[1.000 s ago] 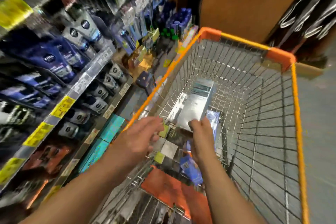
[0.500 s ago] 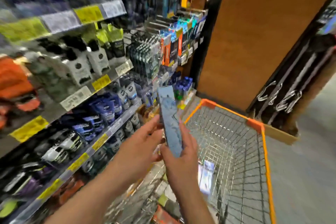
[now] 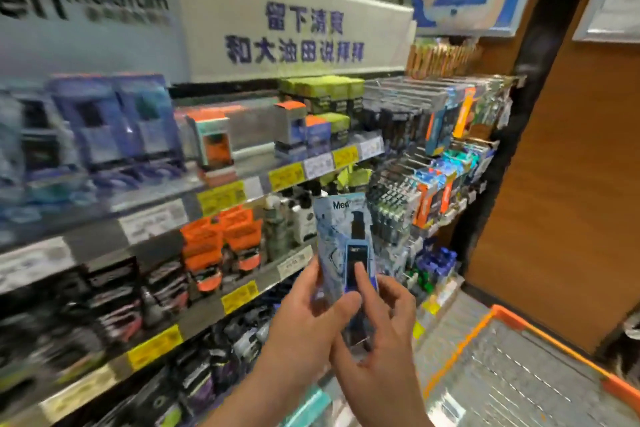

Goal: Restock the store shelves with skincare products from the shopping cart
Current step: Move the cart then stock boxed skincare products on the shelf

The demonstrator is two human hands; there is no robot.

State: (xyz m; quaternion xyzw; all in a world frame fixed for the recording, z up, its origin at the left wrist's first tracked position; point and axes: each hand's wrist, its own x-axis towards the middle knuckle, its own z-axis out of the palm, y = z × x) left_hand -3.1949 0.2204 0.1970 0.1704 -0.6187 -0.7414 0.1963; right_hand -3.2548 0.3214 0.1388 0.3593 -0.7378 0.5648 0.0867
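A tall light-blue skincare box with a dark pump bottle printed on it stands upright in front of the shelves. My left hand grips its lower left side. My right hand holds its lower right, with one finger laid up the front of the box. The wire shopping cart with an orange rim is at the lower right, below and to the right of both hands. The store shelves fill the left and middle, stocked with boxes, bottles and tubes.
Yellow and white price tags line the shelf edges. Hanging razor packs fill the pegs on the right of the shelving. An orange-brown wall panel stands beyond the cart. A white brand sign tops the shelving.
Both hands took the blue box out of the cart and raised it. It has turned from edge-on to front-facing, and my view has lifted from the cart to the upper shelves.
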